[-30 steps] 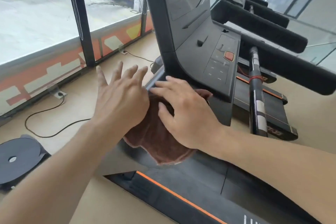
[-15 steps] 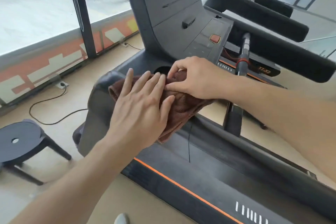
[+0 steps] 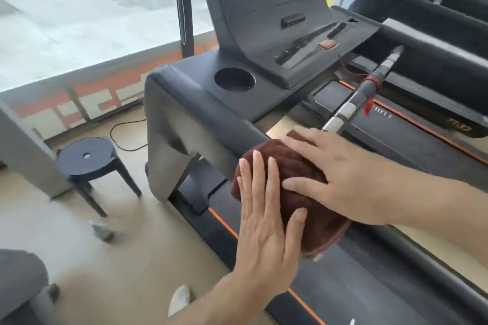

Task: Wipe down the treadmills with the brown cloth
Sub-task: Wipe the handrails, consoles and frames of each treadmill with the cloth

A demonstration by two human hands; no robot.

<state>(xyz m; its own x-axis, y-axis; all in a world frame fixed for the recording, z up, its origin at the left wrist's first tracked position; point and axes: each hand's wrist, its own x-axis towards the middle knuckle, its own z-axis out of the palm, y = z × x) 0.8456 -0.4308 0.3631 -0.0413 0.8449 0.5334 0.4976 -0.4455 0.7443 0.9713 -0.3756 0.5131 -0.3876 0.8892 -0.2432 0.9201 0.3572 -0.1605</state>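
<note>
Beige gym floor (image 3: pixel 126 232) runs along a window (image 3: pixel 79 13) that fills your ten to eleven o'clock. On that floor at nine o'clock stands a dark round stool (image 3: pixel 87 157), with a black cable (image 3: pixel 124 134) looping on the floor just behind it. A white shoe tip (image 3: pixel 179 298) shows near six o'clock.

Moving right, the treadmill (image 3: pixel 184 103) fills the middle: its grey side arm slopes from ten o'clock toward the centre, with a round cup holder (image 3: pixel 234 79) at twelve o'clock and the console (image 3: pixel 277 8) rising above it. A red button (image 3: pixel 327 45) sits on the panel at one o'clock.

Your left hand (image 3: pixel 264 224) lies flat, fingers straight and together, pressing on the near-left side of the cloth (image 3: pixel 317 219); it grips nothing. The brown cloth is draped over the treadmill's side rail at the centre, hanging a little toward you at five o'clock.

Your right hand (image 3: pixel 340 179) lies spread on the cloth's top from three o'clock, fingers extended and pressing, not curled round it.

At two o'clock a silver-and-black handlebar (image 3: pixel 353 103) slants over the belt (image 3: pixel 412 155), which carries orange edging. A second treadmill (image 3: pixel 435 8) stands beyond at one to two o'clock.
</note>
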